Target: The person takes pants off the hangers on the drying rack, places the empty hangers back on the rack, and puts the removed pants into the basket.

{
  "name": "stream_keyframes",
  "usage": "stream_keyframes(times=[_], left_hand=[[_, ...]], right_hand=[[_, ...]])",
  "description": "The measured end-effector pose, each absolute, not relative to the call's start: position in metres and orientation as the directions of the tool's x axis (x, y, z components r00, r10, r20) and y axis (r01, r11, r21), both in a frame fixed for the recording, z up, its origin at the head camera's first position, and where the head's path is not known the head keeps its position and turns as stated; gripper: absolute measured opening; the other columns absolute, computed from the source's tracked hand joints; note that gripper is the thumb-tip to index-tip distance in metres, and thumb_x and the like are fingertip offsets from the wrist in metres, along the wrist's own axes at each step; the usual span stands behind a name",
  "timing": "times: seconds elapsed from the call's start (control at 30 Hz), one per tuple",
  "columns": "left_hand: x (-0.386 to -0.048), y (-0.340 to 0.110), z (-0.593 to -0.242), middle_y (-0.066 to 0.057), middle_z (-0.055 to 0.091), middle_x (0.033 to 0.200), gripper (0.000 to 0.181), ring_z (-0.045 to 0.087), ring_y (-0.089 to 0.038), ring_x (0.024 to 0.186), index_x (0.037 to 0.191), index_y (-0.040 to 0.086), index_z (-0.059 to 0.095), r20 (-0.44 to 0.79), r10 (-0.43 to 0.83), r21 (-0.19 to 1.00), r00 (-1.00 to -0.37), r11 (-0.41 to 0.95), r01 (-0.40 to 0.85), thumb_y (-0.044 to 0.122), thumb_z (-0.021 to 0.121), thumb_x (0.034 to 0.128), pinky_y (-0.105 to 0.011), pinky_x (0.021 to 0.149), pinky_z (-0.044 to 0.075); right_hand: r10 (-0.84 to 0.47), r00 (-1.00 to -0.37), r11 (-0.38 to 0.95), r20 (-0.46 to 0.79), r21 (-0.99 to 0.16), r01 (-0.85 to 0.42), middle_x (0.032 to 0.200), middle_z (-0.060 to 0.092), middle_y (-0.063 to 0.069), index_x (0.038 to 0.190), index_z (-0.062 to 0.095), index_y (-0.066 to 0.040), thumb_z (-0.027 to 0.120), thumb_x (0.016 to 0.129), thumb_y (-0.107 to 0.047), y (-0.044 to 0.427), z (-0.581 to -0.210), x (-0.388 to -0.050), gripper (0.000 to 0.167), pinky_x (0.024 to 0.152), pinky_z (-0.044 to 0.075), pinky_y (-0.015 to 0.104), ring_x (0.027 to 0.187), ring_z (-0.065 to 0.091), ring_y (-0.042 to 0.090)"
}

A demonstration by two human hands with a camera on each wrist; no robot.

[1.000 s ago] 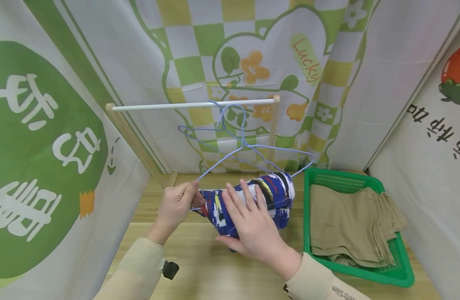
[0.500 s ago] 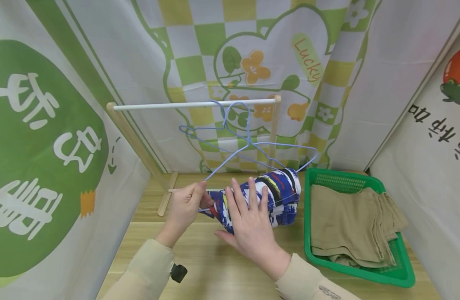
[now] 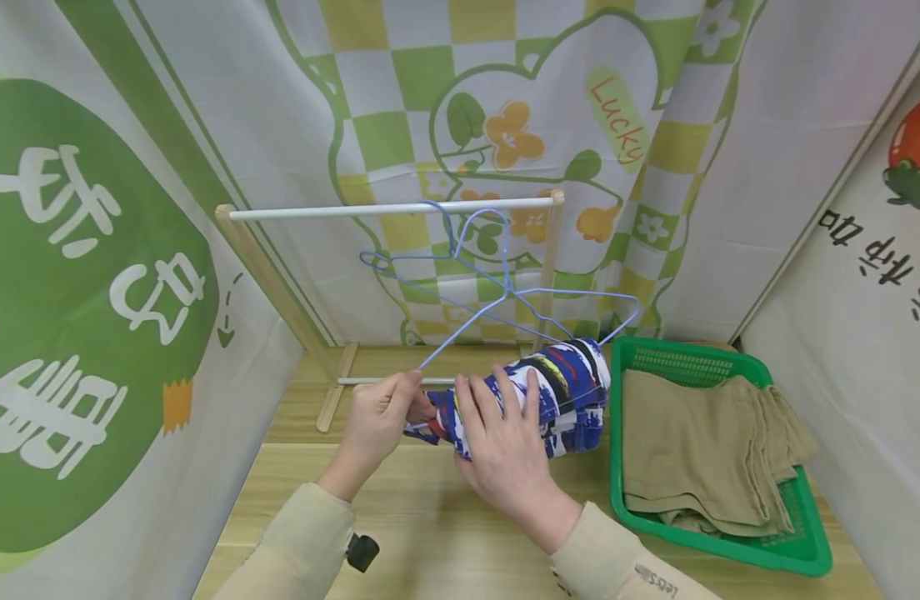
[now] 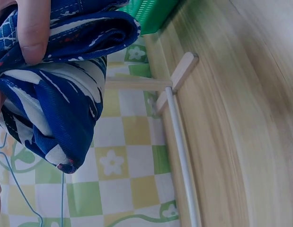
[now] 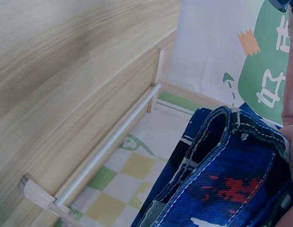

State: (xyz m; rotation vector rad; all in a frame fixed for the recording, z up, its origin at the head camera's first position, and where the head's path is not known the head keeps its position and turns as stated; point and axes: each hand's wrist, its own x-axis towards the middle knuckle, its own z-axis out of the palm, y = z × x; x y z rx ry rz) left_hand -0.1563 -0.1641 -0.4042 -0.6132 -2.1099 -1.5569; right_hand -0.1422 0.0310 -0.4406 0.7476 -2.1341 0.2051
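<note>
Two hands on the garment. Head view vs 1.0 s ago: hanger, garment and left hand have shifted right together. Right end of the garment now sits close to the basket. More of the lower bar and left foot of the rack shows beside the left hand. Right hand's thumb stuck out left earlier, now tucked in against the cloth. Basket and khaki cloth unchanged; second hanger hangs on the rack as before.

Pose: left hand comes in from lower left, fingers curled tight on the hanger's left corner, at the garment's edge. Right hand comes from lower right, fingers nearly straight and slightly spread over the top of the garment, thumb below; it holds the cloth. Garment is in the air over the table, between the hanger's arms. Held hanger's hook is at the top bar; can't tell if it touches.

Left wrist view: garment folded upper left, right thumb pressing its near face. Left hand mostly cropped; grip can't be read here.

Right wrist view: folded, stitched edge of the garment fills lower right. Skin only at the right border, finger pose unclear.
</note>
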Motion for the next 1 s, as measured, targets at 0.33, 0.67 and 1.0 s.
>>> stream_keyframes(times=[0.33,0.67,1.0], left_hand=[[-0.1544,-0.1628,-0.4054,-0.011,0.071,0.064,0.038,0.072,-0.01,0.057,0.07,0.0,0.067,0.578,0.109,0.765,-0.808,0.273,0.584,0.0,0.052,0.105,-0.028,0.052,0.061],[-0.1549,-0.1619,-0.4073,-0.011,0.071,0.065,0.037,0.072,-0.012,0.058,0.07,0.0,0.066,0.59,0.129,0.751,-0.797,0.275,0.6,-0.001,0.052,0.1047,-0.027,0.052,0.061],[-0.1543,-0.1606,-0.4077,-0.012,0.071,0.065,0.037,0.072,-0.01,0.059,0.071,0.0,0.067,0.594,0.118,0.755,-0.796,0.26,0.602,-0.003,0.052,0.1042,-0.028,0.053,0.061]], right_hand=[[-0.459,-0.421,0.778,0.782,0.126,-0.615,0.128,0.064,0.016,0.136,0.059,0.002,0.09,0.061,-0.042,0.032,-0.4396,-0.1425,0.092,0.111,0.038,0.066,0.123,0.057,0.043],[-0.461,-0.384,0.743,0.8,0.111,-0.661,0.118,0.065,0.016,0.127,0.063,0.004,0.088,0.064,-0.031,0.0333,-0.4371,-0.1436,0.076,0.108,0.045,0.054,0.115,0.059,0.039],[-0.455,-0.388,0.751,0.801,0.112,-0.651,0.125,0.065,0.019,0.131,0.062,0.004,0.091,0.062,-0.035,0.0351,-0.4373,-0.143,0.083,0.114,0.042,0.054,0.122,0.059,0.042]])
